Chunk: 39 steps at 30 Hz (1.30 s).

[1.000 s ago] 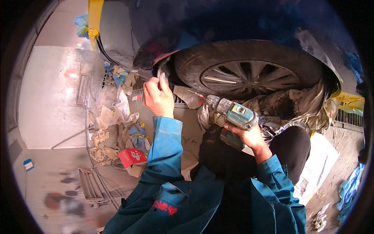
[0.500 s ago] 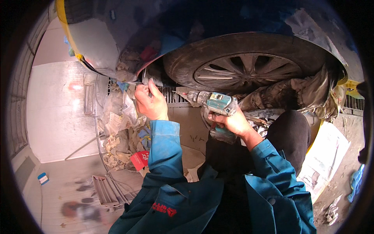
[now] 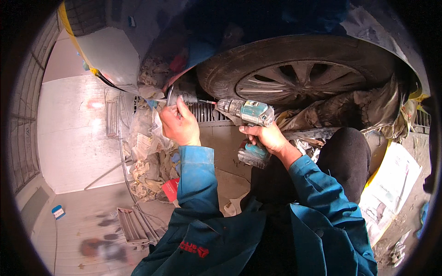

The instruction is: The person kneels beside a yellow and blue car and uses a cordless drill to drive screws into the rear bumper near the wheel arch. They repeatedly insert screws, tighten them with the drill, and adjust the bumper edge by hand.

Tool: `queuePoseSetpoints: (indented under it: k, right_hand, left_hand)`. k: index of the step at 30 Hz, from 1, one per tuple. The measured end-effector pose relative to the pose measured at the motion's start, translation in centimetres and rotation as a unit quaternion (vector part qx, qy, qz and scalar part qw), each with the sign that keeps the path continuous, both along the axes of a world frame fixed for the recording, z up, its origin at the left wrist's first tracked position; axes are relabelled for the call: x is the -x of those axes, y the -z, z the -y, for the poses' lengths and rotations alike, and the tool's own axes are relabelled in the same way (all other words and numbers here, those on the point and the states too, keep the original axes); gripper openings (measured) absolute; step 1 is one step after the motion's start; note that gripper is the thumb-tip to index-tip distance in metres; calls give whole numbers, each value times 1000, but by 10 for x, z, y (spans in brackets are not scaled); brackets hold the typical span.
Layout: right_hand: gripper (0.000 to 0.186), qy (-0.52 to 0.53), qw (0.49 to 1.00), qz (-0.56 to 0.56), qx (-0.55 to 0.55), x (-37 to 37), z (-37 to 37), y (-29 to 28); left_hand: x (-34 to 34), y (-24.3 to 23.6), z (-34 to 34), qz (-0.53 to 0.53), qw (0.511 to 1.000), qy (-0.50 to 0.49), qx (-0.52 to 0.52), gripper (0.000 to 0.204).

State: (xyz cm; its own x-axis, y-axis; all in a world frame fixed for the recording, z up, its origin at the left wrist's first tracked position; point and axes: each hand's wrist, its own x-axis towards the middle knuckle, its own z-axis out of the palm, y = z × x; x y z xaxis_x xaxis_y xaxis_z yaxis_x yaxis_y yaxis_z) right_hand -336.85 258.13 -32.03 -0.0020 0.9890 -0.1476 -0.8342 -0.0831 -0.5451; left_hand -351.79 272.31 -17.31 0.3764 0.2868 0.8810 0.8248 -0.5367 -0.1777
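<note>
My right hand (image 3: 270, 139) is wrapped round the grip of a teal and grey cordless drill (image 3: 256, 112). The drill lies nearly level, and its thin bit (image 3: 208, 101) points left toward my other hand. My left hand (image 3: 180, 125) is closed, with thumb and finger raised at the front lower edge of a dark car's wheel arch (image 3: 174, 83). Whatever lies between those fingers is too small or hidden to make out. Between the bit tip and the left fingers is a small gap. Above and behind the drill is the car's wheel (image 3: 301, 85).
Dark crumpled sheeting (image 3: 340, 110) lies under the tyre. A floor grate (image 3: 207, 113) runs below the car. Crumpled paper and plastic (image 3: 145, 172) are heaped at left, near a red box (image 3: 171, 189). A printed sheet (image 3: 389, 184) lies at right.
The drill has swung left and a little toward level, bringing its bit closer to my left hand. My left hand stays by the arch edge. The whole view has shifted slightly.
</note>
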Motion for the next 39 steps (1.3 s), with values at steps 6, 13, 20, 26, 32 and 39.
queuePoseSetpoints:
  k: [6, 13, 20, 26, 32, 39]
  right_hand:
    - [19, 4, 999, -54, -6, 10, -13, 2]
    - [18, -7, 999, -35, -11, 18, -17, 3]
    - [17, 8, 998, -58, -11, 22, -20, 2]
    - [14, 1, 998, -61, 3, 23, -24, 8]
    - [14, 7, 998, -59, 0, 23, -24, 11]
    - [15, -1, 998, -65, 11, 25, -25, 12]
  left_hand:
    - [3, -3, -2, -12, 1000, 3, -1, 32]
    - [5, -5, -6, -26, 999, 21, -5, 31]
    - [2, -9, -8, -41, 998, 36, -38, 31]
    - [5, -5, -10, -42, 998, 25, -27, 31]
    - [5, -6, -8, -14, 999, 19, 37, 31]
    - [7, -9, -5, -11, 997, 28, 66, 29]
